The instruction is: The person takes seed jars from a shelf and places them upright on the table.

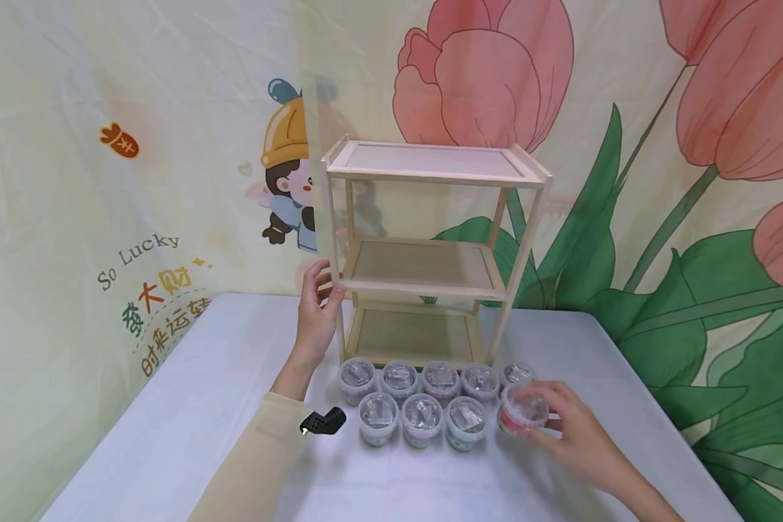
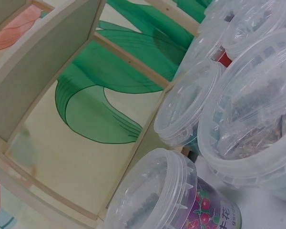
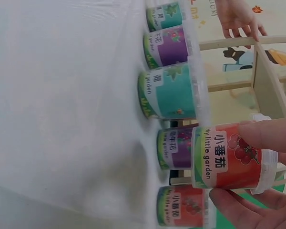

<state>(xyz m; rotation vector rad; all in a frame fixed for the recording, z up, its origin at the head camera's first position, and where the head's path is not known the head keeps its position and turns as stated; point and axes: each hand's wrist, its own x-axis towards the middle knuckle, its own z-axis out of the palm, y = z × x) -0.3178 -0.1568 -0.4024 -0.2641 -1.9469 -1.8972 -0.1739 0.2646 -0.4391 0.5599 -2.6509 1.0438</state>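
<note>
My right hand [image 1: 570, 435] pinches a clear-lidded plastic tub [image 3: 229, 157] with a red tomato label, thumb on one side and fingers on the other. In the head view this tub overlaps another red-labelled tub [image 3: 183, 206] at the right end of the row. My left hand [image 1: 318, 312] holds the left front post of a three-tier wooden shelf rack [image 1: 424, 286] near the middle tier, with the thumb in front. Several lidded tubs [image 1: 422, 417] with teal, purple and red labels stand in two rows before the rack; packets show through their lids.
A white cloth covers the table [image 1: 235, 435]. Behind the rack hangs a printed backdrop [image 1: 483, 72] with tulips and a cartoon figure. The back tub row sits close against the rack's lowest tier [image 1: 417, 333]. A black wrist device [image 1: 323, 421] sits at my left cuff.
</note>
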